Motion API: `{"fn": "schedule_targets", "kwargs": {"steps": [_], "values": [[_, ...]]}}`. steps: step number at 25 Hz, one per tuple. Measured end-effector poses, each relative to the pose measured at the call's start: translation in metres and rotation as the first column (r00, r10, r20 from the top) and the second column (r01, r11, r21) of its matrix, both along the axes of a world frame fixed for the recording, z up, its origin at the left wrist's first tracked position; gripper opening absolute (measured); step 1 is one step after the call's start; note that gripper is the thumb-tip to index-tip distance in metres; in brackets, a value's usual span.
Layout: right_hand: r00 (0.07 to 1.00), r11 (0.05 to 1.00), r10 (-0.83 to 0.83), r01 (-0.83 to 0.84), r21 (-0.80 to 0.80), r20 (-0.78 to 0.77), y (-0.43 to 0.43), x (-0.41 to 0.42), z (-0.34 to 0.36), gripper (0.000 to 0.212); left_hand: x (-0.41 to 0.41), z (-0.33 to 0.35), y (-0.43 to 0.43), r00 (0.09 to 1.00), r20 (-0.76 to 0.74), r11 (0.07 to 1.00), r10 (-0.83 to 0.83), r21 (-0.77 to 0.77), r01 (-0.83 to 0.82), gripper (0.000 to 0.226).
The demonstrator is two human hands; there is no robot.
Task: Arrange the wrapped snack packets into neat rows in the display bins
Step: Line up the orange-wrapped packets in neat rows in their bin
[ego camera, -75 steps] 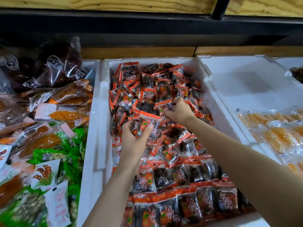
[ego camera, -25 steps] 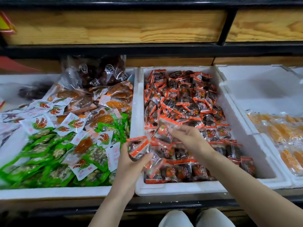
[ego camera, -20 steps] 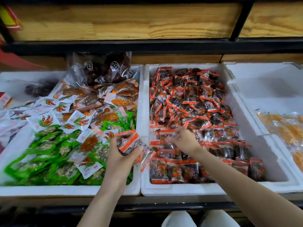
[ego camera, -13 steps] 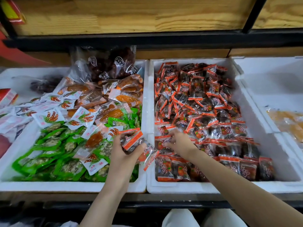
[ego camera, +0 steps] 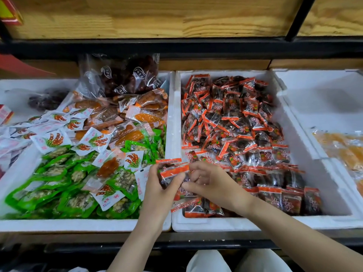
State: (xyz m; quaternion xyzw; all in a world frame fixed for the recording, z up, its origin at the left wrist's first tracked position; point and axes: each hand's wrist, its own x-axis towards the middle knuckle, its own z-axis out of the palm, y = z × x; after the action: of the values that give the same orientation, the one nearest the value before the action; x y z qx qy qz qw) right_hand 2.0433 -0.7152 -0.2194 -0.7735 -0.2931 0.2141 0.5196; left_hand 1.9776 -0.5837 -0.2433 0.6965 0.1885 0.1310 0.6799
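Right fingers (ego camera: pixel 200 174), newly curled on packets (ego camera: pixel 172 171)

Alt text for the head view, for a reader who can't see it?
The left hand grips a few orange-and-dark snack packets and the right hand pinches the same bunch, over the front left corner of a white foam bin. Its stock lies rowed in front, jumbled behind; the bin to the left holds mixed packets.
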Motion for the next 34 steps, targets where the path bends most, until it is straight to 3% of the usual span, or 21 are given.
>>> {"fn": "schedule_targets", "kwargs": {"steps": [2, 5, 8, 10, 12, 15, 21, 22, 24, 26, 28, 30, 32, 34], "values": [[1.0, 1.0, 0.002, -0.002, -0.025, -0.03, -0.013, 0.005, 0.007, 0.015, -0.001, 0.0, -0.001, 1.0, -0.006, 0.998, 0.021, -0.056, -0.021, 0.041], [0.97, 0.97, -0.237, 0.232, -0.076, -0.059, -0.04, 0.037, 0.007, 0.021, 0.001, 0.001, 0.006, 0.991, -0.022, 0.964, 0.133, -0.227, -0.135, 0.01], [0.904, 0.862, -0.392, 0.427, -0.274, 0.173, -0.059, 0.074, -0.013, 0.029, 0.003, 0.004, 0.009, 0.988, -0.009, 0.946, 0.153, -0.288, -0.149, 0.016], [0.909, 0.812, -0.34, 0.413, -0.412, 0.241, -0.061, 0.087, -0.034, 0.028, 0.002, 0.007, 0.007, 0.992, -0.005, 0.957, 0.129, -0.261, -0.126, 0.017], [0.935, 0.802, -0.283, 0.352, -0.482, 0.214, -0.056, 0.092, -0.051, 0.024, 0.002, 0.006, 0.006, 0.994, -0.007, 0.97, 0.111, -0.215, -0.11, 0.018], [0.961, 0.843, -0.254, 0.275, -0.462, 0.109, -0.045, 0.089, -0.062, 0.035, 0.004, 0.005, 0.004, 0.997, -0.016, 0.985, 0.08, -0.154, -0.081, 0.016], [0.938, 0.71, -0.133, 0.316, -0.63, 0.321, -0.04, 0.086, -0.06, 0.053, 0.006, 0.003, 0.0, 0.999, -0.01, 0.986, 0.045, -0.159, -0.046, 0.025], [0.93, 0.714, -0.136, 0.332, -0.616, 0.343, -0.041, 0.082, -0.056, 0.056, 0.007, 0.002, 0.0, 0.999, -0.003, 0.987, 0.037, -0.155, -0.037, 0.031], [0.922, 0.818, -0.188, 0.338, -0.466, 0.338, -0.042, 0.073, -0.046, 0.052, 0.011, 0.0, -0.001, 1.0, 0.0, 0.993, -0.02, -0.114, 0.02, 0.027], [0.963, 0.948, -0.221, 0.249, -0.197, 0.155, -0.042, 0.056, -0.027, 0.033, 0.016, 0.0, -0.007, 0.992, -0.007, 0.992, -0.124, -0.023, 0.124, 0.022], [0.994, 0.994, -0.107, 0.107, -0.008, 0.0, -0.045, 0.039, -0.01, 0.019, 0.024, -0.002, -0.018, 0.974, -0.027, 0.971, -0.223, 0.083, 0.224, 0.028], [0.997, 0.998, -0.065, 0.065, -0.019, 0.045, -0.055, 0.038, -0.006, 0.012, 0.035, -0.006, -0.033, 0.961, -0.049, 0.946, -0.272, 0.171, 0.276, 0.038], [0.983, 0.982, -0.168, 0.173, -0.072, 0.071, -0.069, 0.057, -0.008, 0.007, 0.049, -0.012, -0.043, 0.958, -0.039, 0.913, -0.282, 0.296, 0.281, 0.039], [0.942, 0.937, -0.321, 0.33, -0.11, 0.093, -0.084, 0.086, -0.016, 0.002, 0.068, -0.021, -0.049, 0.945, -0.054, 0.82, -0.323, 0.483, 0.308, 0.039]]}}
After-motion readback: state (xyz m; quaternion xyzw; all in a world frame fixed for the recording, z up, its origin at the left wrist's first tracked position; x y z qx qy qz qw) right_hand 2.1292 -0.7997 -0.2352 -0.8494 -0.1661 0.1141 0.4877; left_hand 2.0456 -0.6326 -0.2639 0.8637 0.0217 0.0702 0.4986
